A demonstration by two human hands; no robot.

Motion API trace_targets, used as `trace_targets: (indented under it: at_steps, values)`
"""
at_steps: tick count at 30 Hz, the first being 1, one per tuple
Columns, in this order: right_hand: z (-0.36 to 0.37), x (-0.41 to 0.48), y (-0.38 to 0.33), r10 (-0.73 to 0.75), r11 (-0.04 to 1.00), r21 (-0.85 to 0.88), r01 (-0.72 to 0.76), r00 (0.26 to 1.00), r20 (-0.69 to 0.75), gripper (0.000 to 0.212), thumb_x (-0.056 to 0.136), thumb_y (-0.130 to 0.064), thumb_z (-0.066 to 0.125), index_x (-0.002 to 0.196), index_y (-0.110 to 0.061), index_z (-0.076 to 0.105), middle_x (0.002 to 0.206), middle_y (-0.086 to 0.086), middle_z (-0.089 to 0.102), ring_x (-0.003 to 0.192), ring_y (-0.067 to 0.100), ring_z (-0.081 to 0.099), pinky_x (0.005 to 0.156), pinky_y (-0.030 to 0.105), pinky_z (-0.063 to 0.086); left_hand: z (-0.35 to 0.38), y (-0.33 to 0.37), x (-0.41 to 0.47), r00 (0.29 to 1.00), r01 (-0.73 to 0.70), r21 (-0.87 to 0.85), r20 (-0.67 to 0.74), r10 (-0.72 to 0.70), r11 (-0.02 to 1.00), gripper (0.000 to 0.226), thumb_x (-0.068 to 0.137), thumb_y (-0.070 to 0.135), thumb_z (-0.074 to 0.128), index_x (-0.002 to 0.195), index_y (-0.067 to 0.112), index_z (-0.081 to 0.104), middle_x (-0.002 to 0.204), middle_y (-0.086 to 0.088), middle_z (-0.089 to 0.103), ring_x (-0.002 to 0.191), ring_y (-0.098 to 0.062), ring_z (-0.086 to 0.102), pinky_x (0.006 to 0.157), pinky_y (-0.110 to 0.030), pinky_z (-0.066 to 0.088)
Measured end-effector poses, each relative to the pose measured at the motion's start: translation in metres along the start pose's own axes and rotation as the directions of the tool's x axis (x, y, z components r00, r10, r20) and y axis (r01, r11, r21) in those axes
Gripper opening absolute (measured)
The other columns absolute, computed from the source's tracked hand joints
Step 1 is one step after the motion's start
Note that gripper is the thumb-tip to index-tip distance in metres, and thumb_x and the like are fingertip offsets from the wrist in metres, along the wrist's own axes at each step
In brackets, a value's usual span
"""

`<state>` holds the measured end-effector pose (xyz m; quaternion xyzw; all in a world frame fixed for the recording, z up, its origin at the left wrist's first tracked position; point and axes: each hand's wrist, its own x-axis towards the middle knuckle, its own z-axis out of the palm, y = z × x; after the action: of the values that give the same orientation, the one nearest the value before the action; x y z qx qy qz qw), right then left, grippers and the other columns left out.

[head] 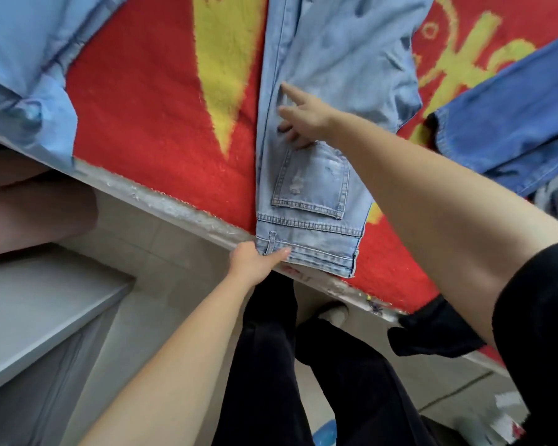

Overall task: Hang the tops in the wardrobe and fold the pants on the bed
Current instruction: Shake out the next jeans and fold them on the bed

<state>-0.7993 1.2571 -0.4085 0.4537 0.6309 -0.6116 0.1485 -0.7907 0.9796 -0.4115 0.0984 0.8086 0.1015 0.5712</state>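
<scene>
The light blue jeans (316,188) lay flat on the red blanket (142,107). The left hand (255,260) pinched the waistband corner, thumb on top, at the bed edge. The right hand (303,115) pressed the denim with its fingers extended and spread, grasping nothing. The back pocket (313,185) lay between both hands' fingers.

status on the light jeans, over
Left hand pinches light jeans waistband at bed edge. Right hand presses denim past the pocket. Dark jeans, blue shirt lie apart.
</scene>
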Motion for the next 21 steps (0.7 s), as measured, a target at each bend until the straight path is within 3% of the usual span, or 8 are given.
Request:
trace_targets:
  at_steps: [2, 4, 6, 9, 13, 16, 19, 21]
  values:
    - [-0.021, -0.007, -0.004, 0.005, 1.0, -0.008, -0.006, 0.995, -0.099, 0.055, 0.098, -0.015, 0.046, 0.152, -0.02, 0.034, 0.103, 0.014, 0.064, 0.08, 0.028, 0.065, 0.066, 0.036, 0.055, -0.017, 0.012, -0.006, 0.997, -0.015, 0.183, -0.068, 0.027, 0.983, 0.084, 0.066, 0.081, 0.064, 0.118, 0.016, 0.059, 0.116, 0.003, 0.06, 0.112, -0.025, 0.057, 0.094, -0.038, 0.048]
    - [-0.046, -0.01, -0.009, 0.005, 0.999, -0.042, -0.015, 0.973, -0.231, 0.053, 0.095, -0.014, 0.049, 0.147, -0.017, 0.042, 0.096, 0.009, 0.064, 0.084, 0.027, 0.066, 0.072, 0.039, 0.055, -0.04, 0.034, -0.005, 0.97, -0.095, 0.196, -0.202, 0.135, 0.976, 0.071, 0.07, 0.082, 0.056, 0.109, 0.022, 0.053, 0.109, 0.002, 0.054, 0.107, -0.025, 0.056, 0.086, -0.037, 0.045]
    - [-0.071, -0.005, -0.018, 0.05, 0.998, 0.049, -0.036, 0.949, -0.312, 0.053, 0.095, -0.015, 0.05, 0.148, -0.016, 0.04, 0.091, 0.007, 0.063, 0.083, 0.028, 0.064, 0.07, 0.04, 0.054, -0.065, 0.066, 0.009, 0.914, -0.204, 0.161, -0.323, 0.247, 0.966, 0.055, 0.078, 0.073, 0.057, 0.103, 0.025, 0.052, 0.104, 0.0, 0.055, 0.102, -0.025, 0.057, 0.083, -0.037, 0.044]
    - [-0.104, 0.014, -0.033, 0.06, 0.998, 0.041, -0.047, 0.896, -0.439, 0.053, 0.095, -0.018, 0.049, 0.147, -0.014, 0.042, 0.106, 0.009, 0.066, 0.094, 0.028, 0.063, 0.091, 0.044, 0.054, -0.101, 0.133, 0.051, 0.824, -0.317, 0.217, -0.418, 0.382, 0.923, 0.054, 0.084, 0.061, 0.061, 0.119, 0.021, 0.056, 0.12, -0.007, 0.055, 0.115, -0.03, 0.053, 0.097, -0.039, 0.042]
    - [-0.135, 0.049, -0.062, -0.001, 0.999, -0.032, -0.021, 0.823, -0.568, 0.049, 0.094, -0.02, 0.047, 0.142, -0.012, 0.05, 0.109, 0.005, 0.067, 0.1, 0.024, 0.065, 0.095, 0.039, 0.052, -0.142, 0.225, 0.111, 0.765, -0.391, 0.407, -0.355, 0.537, 0.826, 0.074, 0.09, 0.056, 0.056, 0.15, 0.02, 0.033, 0.161, -0.011, 0.016, 0.148, -0.029, 0.016, 0.119, -0.046, 0.017]
    - [-0.157, 0.08, -0.083, -0.1, 0.984, -0.176, -0.027, 0.732, -0.674, 0.042, 0.096, -0.021, 0.047, 0.134, -0.012, 0.059, 0.127, 0.01, 0.066, 0.119, 0.026, 0.058, 0.099, 0.027, 0.039, -0.171, 0.282, 0.159, 0.733, -0.379, 0.598, -0.271, 0.623, 0.706, 0.075, 0.096, 0.06, 0.041, 0.157, 0.03, 0.011, 0.165, -0.008, -0.009, 0.151, -0.026, -0.008, 0.118, -0.055, -0.002]
    - [-0.188, 0.111, -0.101, -0.168, 0.973, -0.232, -0.016, 0.64, -0.75, 0.033, 0.097, -0.019, 0.045, 0.12, -0.011, 0.067, 0.121, 0.011, 0.067, 0.117, 0.027, 0.058, 0.097, 0.028, 0.038, -0.189, 0.332, 0.2, 0.765, -0.344, 0.674, -0.202, 0.611, 0.654, 0.075, 0.095, 0.069, 0.025, 0.153, 0.04, -0.012, 0.159, -0.011, -0.028, 0.148, -0.029, -0.023, 0.113, -0.063, -0.013]
    - [-0.218, 0.132, -0.109, -0.201, 0.955, -0.29, -0.057, 0.594, -0.779, 0.021, 0.097, -0.02, 0.043, 0.098, -0.025, 0.064, 0.109, 0.009, 0.062, 0.112, 0.029, 0.056, 0.092, 0.026, 0.034, -0.189, 0.351, 0.218, 0.813, -0.298, 0.679, -0.187, 0.551, 0.671, 0.078, 0.091, 0.076, 0.018, 0.15, 0.042, -0.019, 0.157, -0.014, -0.033, 0.145, -0.031, -0.028, 0.109, -0.067, -0.014]
